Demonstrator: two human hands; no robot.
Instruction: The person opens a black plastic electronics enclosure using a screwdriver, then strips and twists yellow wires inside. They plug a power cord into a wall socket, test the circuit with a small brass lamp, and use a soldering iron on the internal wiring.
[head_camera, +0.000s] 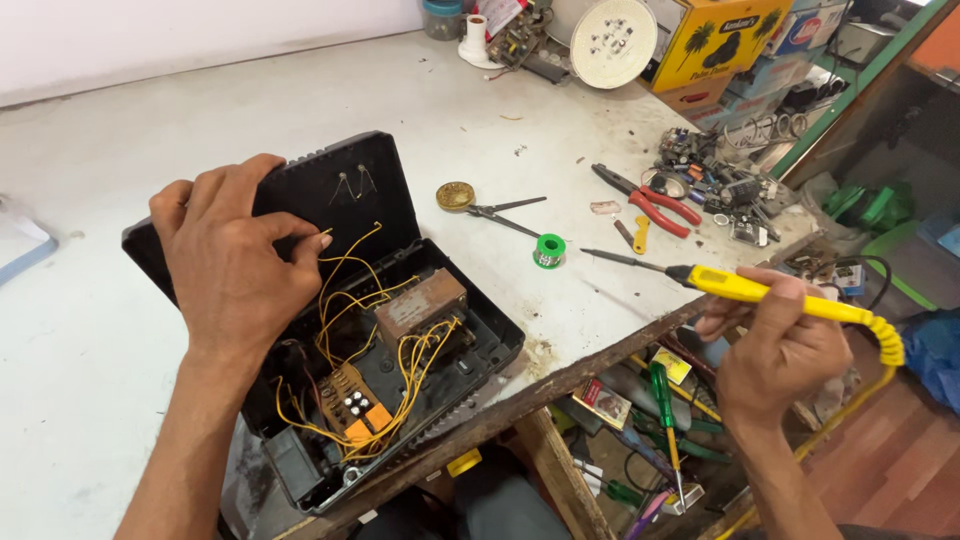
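Left hand (235, 265) pinches a yellow wire (345, 262) over the open black plastic case (340, 190). Right hand (780, 350) grasps a yellow soldering iron (760, 291). Yellow cardboard box (715, 40) stands far beyond the case.

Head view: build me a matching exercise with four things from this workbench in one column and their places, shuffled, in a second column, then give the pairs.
Things:
1. Yellow-handled soldering iron
2. Thin yellow wire
3. Green spool of solder
4. Red-handled pliers

Places:
A. Lying on the white tabletop near the pile of small parts
B. Pinched by the left hand over the open black plastic case
C. Held in the right hand off the table edge
D. Standing on the tabletop just beyond the iron's tip

Pairs: 1-C, 2-B, 3-D, 4-A
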